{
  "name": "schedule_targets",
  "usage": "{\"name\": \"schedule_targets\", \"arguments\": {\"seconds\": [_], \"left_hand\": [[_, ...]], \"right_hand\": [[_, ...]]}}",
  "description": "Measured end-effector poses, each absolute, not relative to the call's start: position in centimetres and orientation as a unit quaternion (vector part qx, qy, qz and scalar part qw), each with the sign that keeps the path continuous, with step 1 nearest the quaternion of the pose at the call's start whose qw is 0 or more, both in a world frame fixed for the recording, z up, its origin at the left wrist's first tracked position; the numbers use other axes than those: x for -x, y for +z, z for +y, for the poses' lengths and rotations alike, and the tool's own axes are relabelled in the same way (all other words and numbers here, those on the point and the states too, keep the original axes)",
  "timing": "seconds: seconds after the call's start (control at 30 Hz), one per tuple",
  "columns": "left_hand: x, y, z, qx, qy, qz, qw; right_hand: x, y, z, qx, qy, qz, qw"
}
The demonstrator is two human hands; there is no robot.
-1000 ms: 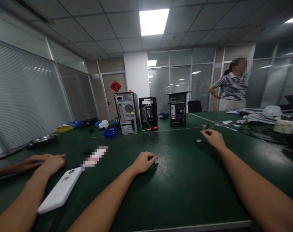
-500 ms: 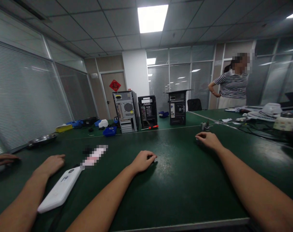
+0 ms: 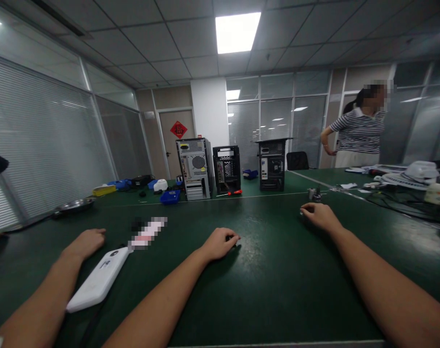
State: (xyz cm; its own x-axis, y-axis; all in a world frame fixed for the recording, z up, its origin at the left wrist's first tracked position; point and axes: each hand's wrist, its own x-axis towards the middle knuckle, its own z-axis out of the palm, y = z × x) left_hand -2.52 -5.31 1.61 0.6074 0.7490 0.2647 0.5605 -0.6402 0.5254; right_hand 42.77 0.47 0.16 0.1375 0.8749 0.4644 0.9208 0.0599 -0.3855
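Observation:
My left hand (image 3: 219,243) rests low over the green table (image 3: 263,290), fingers curled into a pinch. A small bit of something pale shows under its fingertips, too small to name. Farther right and forward, my right hand (image 3: 322,216) is also closed in a pinch, with a tiny light piece at the fingertips that I cannot make out. Just beyond it stand small dark and metallic items (image 3: 316,195). Across the table, nearest ahead of my left hand, lies a screwdriver (image 3: 235,193) with a red handle.
Three computer cases stand at the back: a grey one (image 3: 196,166), an open black frame (image 3: 227,166) and a black one (image 3: 271,166). On the left, a co-worker's hand (image 3: 85,243) lies beside a white device (image 3: 99,280). Cables (image 3: 390,205) clutter the right.
The view has turned slightly left, so the scene sits farther right. Both my hands keep their pinched shape and nearly the same places on the table.

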Motion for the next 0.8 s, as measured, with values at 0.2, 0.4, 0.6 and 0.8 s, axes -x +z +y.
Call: {"name": "schedule_targets", "arguments": {"seconds": [0.2,0.4,0.6,0.8], "left_hand": [[2.5,1.6,-5.3,-0.873,0.232,0.379,0.201],[2.6,1.4,-5.1,-0.878,0.232,0.373,0.192],[2.5,1.5,-5.2,-0.875,0.233,0.377,0.197],[2.6,1.5,-5.1,-0.875,0.232,0.375,0.199]], "right_hand": [[-43.3,-0.5,0.9,0.713,-0.013,-0.63,0.308],[-43.3,-0.8,1.1,0.734,0.016,-0.599,0.32],[-43.5,-1.3,1.5,0.721,0.018,-0.6,0.345],[-44.3,-1.8,1.5,0.728,0.033,-0.579,0.366]]}}
